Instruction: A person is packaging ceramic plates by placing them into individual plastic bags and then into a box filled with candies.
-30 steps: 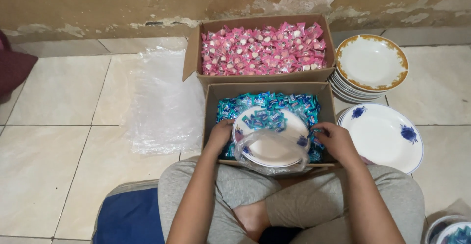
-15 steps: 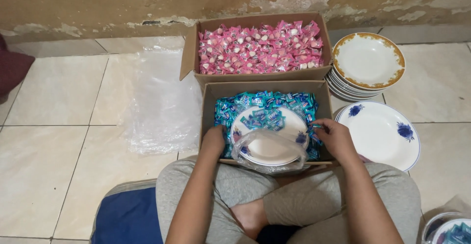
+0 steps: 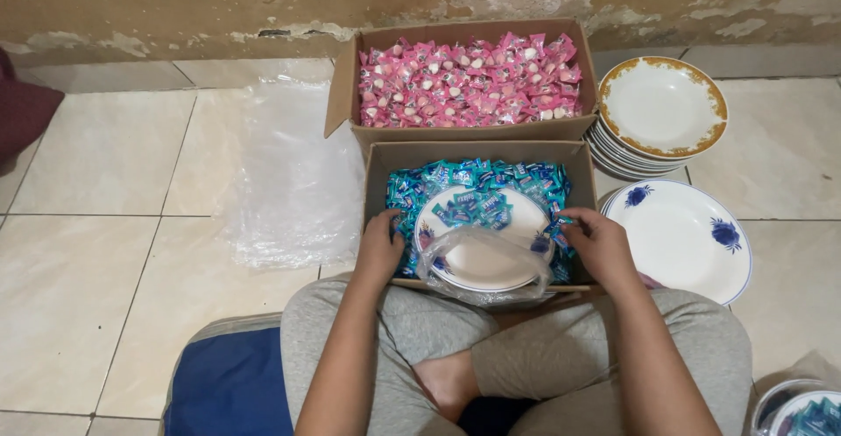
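Note:
A cardboard box (image 3: 378,173) of blue-wrapped candies (image 3: 517,177) stands against my knees. Inside it lies a white plate (image 3: 486,256) with blue flowers, carrying a small heap of blue candies (image 3: 473,208) at its far side and a clear plastic bag (image 3: 477,252) draped over its near part. My left hand (image 3: 381,245) rests on the candies at the plate's left rim. My right hand (image 3: 596,241) is at the plate's right rim, its fingers pinching a few blue candies (image 3: 559,226).
Behind stands a box (image 3: 343,103) of pink-wrapped candies (image 3: 469,81). A stack of gold-rimmed plates (image 3: 661,107) and a blue-flowered plate (image 3: 688,236) lie at the right. Clear plastic bags (image 3: 289,182) lie on the tiled floor left. Another plate with blue candies (image 3: 810,414) shows bottom right.
Both hands have shifted slightly along the plate's rims in the blue candy box; the right hand now pinches candies at the right rim. The view has drifted a little.

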